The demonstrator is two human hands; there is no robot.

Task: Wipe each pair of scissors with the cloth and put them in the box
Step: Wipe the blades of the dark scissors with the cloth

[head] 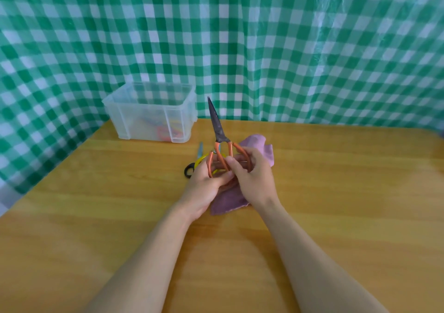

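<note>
While both the left hand (208,183) and right hand (249,175) grasp the orange-handled scissors (219,142) above the purple cloth (260,145), blades upright, we judge slippage could drop them short of the clear box (149,113).

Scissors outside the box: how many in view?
2. The orange-handled scissors with dark blades are held in both hands; the yellow-and-black-handled scissors lie on the wooden table, partly hidden behind the left hand. Others may be hidden.

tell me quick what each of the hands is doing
Left hand: closed on the scissors handles.
Right hand: closed on the scissors handles too.
</note>
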